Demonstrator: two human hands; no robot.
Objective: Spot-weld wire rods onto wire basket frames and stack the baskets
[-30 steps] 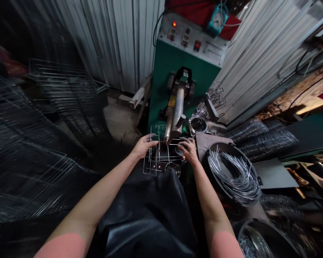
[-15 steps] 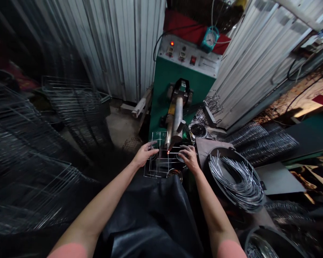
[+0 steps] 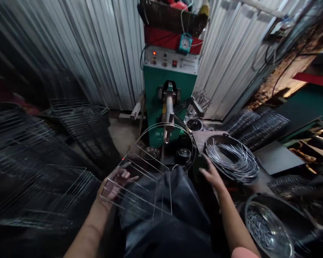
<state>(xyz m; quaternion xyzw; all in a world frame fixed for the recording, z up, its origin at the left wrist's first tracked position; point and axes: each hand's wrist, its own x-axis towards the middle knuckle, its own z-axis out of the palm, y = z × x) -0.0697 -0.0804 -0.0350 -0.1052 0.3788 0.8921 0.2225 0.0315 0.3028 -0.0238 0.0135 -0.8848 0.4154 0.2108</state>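
My left hand, palm turned up and fingers partly curled, holds a wire rack by its left side, with thin wires crossing over the palm. The rack has parallel rods and a large curved wire loop, and a small red glowing spot shows on its left wire. It hangs tilted above a black apron. My right hand is off the rack, thumb and fingers apart, beside the round tray of wires. Beyond the rack stands a green spot welder; its electrode arm points toward me, apart from the straight rods.
On the right, a round tray holds bent wires, and a metal bowl holds small metal pieces. Stacked wire racks fill the left. A small teal clock sits atop the welder, against a corrugated metal wall.
The rack has come away from the electrode toward my body, turned, in my left hand. My right hand has let go and moved right. The view has shifted.
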